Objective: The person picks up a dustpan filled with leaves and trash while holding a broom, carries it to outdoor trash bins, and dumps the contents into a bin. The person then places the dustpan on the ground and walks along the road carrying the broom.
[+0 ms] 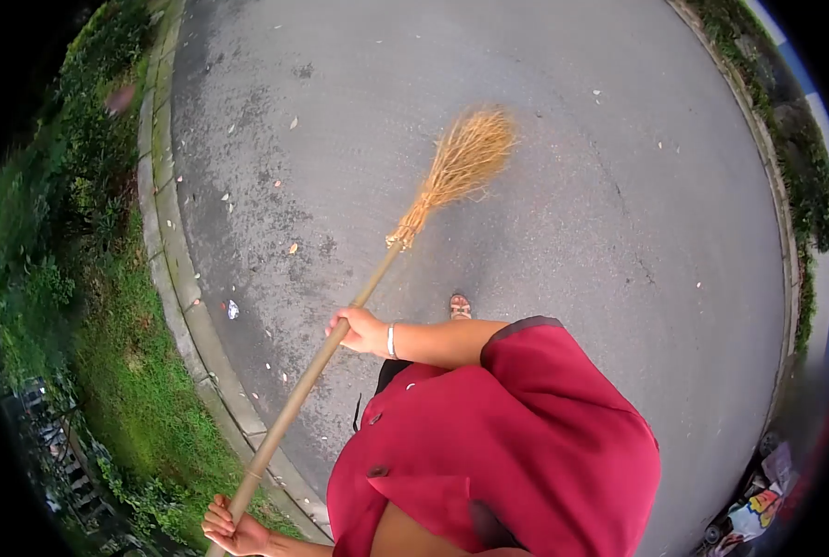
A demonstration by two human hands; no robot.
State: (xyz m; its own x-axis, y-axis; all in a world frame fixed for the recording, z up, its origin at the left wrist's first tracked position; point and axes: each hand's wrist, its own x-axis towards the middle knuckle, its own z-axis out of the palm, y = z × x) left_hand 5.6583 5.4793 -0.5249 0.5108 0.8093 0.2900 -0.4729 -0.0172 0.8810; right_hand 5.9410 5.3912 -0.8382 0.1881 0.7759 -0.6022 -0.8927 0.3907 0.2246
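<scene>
A straw broom (470,156) with a long wooden handle runs diagonally across the view, its bristles spread over the grey pavement and slightly blurred. My right hand (360,331), with a light band at the wrist, is wrapped around the middle of the handle. Lower down, near the bottom left, my left hand (234,529) is closed around the upper end of the handle. A sandalled foot (460,304) shows just beyond my right forearm. My red short-sleeved top fills the lower middle.
Scattered leaves and a whitish scrap (233,309) lie on the road along the left curb (187,316). Grass and shrubs (122,371) border that side. Another curb (775,176) edges the right. Bags and colourful packaging (758,506) are piled at the lower right.
</scene>
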